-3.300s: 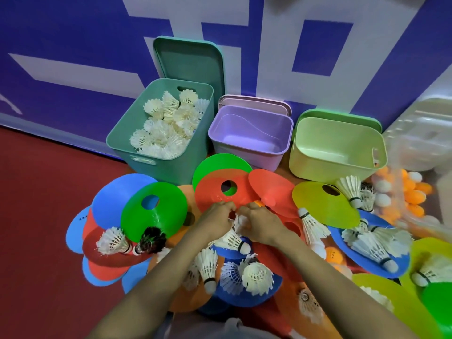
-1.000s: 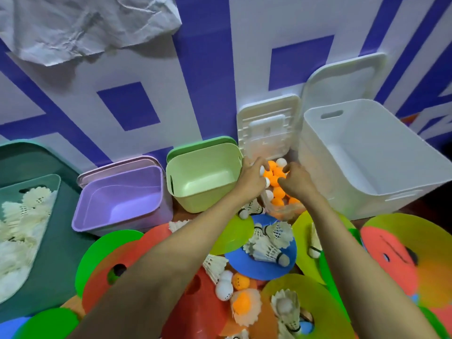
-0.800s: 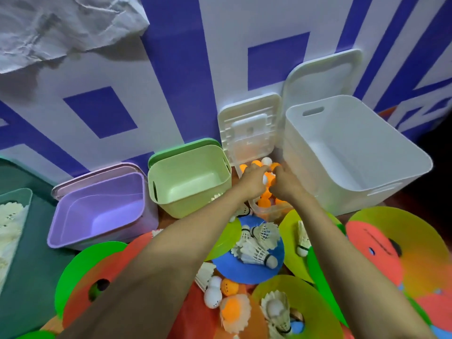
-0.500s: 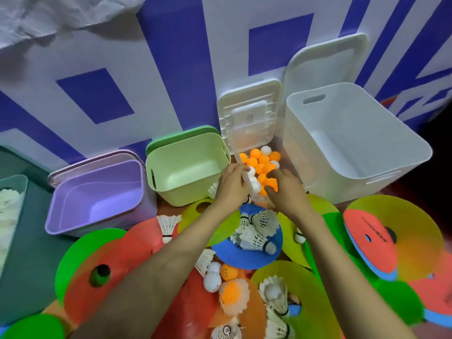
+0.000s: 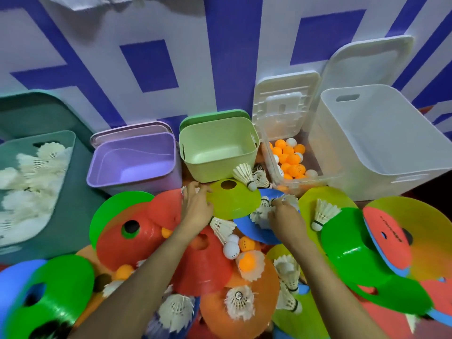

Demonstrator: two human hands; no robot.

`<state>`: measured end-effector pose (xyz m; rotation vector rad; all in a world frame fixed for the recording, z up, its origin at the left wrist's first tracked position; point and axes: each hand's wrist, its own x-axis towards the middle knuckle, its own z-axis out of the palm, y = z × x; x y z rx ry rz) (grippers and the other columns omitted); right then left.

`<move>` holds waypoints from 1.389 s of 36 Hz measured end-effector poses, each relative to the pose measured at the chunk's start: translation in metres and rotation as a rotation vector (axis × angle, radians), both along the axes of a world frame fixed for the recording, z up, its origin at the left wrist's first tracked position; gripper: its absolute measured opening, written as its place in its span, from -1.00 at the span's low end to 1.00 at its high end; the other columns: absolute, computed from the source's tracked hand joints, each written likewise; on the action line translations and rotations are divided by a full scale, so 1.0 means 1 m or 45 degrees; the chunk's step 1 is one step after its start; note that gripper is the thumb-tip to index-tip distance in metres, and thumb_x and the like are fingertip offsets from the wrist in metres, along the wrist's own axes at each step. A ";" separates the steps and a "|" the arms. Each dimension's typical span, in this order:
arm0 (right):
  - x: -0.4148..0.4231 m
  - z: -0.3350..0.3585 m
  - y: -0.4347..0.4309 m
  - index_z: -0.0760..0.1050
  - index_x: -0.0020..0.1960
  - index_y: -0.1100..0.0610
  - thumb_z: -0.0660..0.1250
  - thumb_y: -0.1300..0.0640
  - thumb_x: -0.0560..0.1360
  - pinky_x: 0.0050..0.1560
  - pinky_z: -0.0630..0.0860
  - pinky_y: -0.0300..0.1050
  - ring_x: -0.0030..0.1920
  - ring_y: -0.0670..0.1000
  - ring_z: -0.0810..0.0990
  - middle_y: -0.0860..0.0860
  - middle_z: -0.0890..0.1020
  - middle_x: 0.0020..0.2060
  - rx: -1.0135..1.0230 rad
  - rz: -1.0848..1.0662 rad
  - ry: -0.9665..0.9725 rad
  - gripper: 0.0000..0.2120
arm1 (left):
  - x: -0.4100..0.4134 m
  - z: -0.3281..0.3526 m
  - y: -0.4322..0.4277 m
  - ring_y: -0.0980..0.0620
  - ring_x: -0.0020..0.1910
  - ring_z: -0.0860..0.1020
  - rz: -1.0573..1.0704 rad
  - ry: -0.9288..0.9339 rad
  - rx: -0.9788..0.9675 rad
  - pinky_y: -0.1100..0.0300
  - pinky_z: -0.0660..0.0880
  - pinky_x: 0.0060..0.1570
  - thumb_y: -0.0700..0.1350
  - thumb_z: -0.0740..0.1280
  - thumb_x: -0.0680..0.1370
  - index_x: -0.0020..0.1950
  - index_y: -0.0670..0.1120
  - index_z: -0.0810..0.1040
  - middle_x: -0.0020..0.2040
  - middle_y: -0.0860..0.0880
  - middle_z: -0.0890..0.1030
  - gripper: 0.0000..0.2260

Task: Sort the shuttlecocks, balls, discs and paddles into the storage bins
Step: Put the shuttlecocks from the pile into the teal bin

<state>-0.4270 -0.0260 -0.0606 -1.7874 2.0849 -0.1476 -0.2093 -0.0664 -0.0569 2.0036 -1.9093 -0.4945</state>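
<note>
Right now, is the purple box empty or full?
Empty. The purple box is open and shows only its bare floor, with its lid propped behind.

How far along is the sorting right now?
Partly done. The teal bin holds shuttlecocks and the clear box holds balls. The right hand is gathering shuttlecocks on the blue disc. The purple bin and white bin look empty; discs remain unsorted.

Five bins (image 5: 381, 152); two hands (image 5: 195, 211); two white balls (image 5: 231, 249)
</note>
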 end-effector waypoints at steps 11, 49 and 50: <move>0.039 0.029 0.014 0.62 -0.16 0.17 0.55 0.27 0.05 -0.47 0.42 -0.18 -0.47 0.12 0.55 0.04 0.58 -0.45 -0.516 0.198 0.275 -0.64 | 0.026 -0.010 -0.027 -0.13 0.34 0.32 -0.093 -0.416 0.251 0.04 0.28 0.25 -0.19 0.25 0.51 0.34 -0.11 0.35 0.30 -0.14 0.43 -0.62; 0.338 0.131 -0.052 0.50 0.20 0.17 0.20 0.23 0.44 -0.19 0.49 0.00 -0.04 0.20 0.57 0.12 0.56 0.04 -0.841 1.051 -0.665 -0.66 | 0.261 0.104 0.083 -0.16 -0.09 0.53 0.658 0.146 -0.648 -0.04 0.46 -0.03 -0.05 0.25 0.48 -0.15 -0.12 0.52 -0.16 -0.09 0.58 -0.85; 0.351 0.132 -0.053 0.49 0.20 0.16 0.19 0.22 0.44 -0.20 0.50 0.01 -0.05 0.20 0.57 0.12 0.56 0.03 -0.832 1.074 -0.666 -0.66 | 0.273 0.104 0.086 -0.16 -0.08 0.52 0.687 0.158 -0.642 -0.03 0.46 -0.03 -0.05 0.24 0.48 -0.14 -0.13 0.52 -0.16 -0.10 0.57 -0.84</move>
